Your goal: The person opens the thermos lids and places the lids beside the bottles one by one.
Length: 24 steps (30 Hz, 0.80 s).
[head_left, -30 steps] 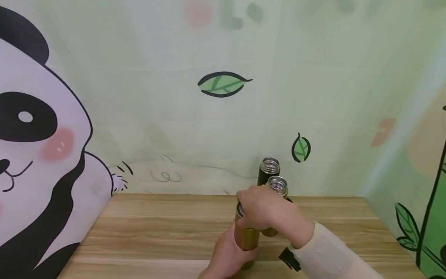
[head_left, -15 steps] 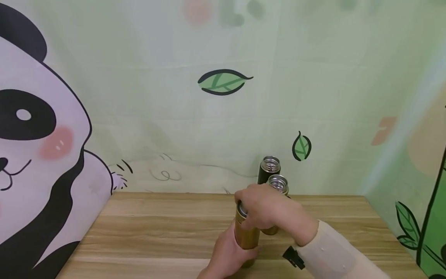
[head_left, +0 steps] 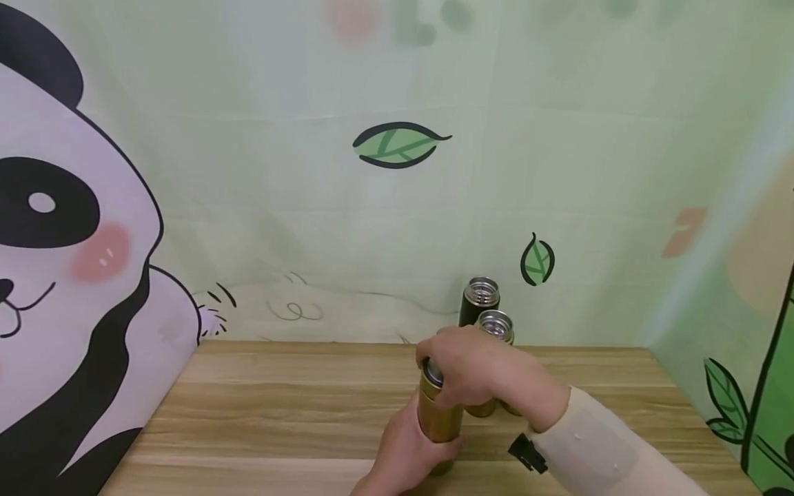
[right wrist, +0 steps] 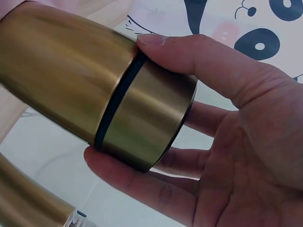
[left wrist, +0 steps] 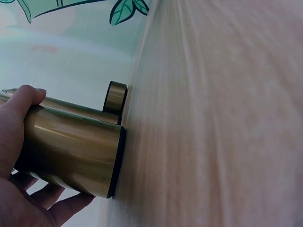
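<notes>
A gold thermos bottle (head_left: 440,424) stands upright on the wooden table. Around its lower body, my left hand (head_left: 406,441) grips it, the thumb on one side and the fingers on the other in the left wrist view. From above, my right hand (head_left: 474,365) holds the gold cap (right wrist: 149,106) at the bottle's top, with thumb and fingers on opposite sides. A dark band (right wrist: 120,94) shows between cap and body. The bottle's far side is partly hidden by my hands.
Just behind stands a second gold bottle (head_left: 495,325) with its steel mouth uncovered. Farther back is an uncapped black bottle (head_left: 480,296). A loose gold cap (left wrist: 115,97) sits on the table (head_left: 279,406) near the second bottle. A printed cloth wall (head_left: 279,207) rises behind.
My right hand and wrist have turned slightly on the cap, the forearm shifting a little to the right. My left hand and the bottle keep their place.
</notes>
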Motion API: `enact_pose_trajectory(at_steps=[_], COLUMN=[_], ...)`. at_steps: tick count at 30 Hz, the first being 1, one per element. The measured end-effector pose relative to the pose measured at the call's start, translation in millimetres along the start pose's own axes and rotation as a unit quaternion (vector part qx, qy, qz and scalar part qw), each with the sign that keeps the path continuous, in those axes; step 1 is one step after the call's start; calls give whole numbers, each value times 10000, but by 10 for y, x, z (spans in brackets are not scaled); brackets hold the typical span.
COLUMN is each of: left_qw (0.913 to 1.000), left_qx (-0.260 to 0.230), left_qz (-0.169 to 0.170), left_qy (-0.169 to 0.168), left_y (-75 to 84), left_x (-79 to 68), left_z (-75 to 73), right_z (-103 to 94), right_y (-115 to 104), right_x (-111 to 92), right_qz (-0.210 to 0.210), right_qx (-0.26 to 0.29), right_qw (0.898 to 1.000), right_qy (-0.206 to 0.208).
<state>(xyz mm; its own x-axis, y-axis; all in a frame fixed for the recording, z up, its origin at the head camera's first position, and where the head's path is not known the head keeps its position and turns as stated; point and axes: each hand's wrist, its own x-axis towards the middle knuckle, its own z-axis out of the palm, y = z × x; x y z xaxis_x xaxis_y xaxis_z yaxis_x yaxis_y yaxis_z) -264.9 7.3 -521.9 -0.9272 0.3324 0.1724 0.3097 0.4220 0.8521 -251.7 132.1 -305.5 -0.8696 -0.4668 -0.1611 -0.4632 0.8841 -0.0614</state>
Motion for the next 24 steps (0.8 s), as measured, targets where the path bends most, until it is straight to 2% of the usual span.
enact_pose_trajectory(at_steps=[17,24], left_qw=[10000,10000], left_qx=[29,-15], left_qz=[45,6], left_qy=[7,18], left_y=[10,12], left_x=[-8,-17], left_z=[0,-3], right_z=[-33,-36], right_y=[55,46], right_x=[-53,-52], right_qz=[-328,-275], right_qx=[132,137], right_qw=[9993,9993], right_qy=[-108,-222])
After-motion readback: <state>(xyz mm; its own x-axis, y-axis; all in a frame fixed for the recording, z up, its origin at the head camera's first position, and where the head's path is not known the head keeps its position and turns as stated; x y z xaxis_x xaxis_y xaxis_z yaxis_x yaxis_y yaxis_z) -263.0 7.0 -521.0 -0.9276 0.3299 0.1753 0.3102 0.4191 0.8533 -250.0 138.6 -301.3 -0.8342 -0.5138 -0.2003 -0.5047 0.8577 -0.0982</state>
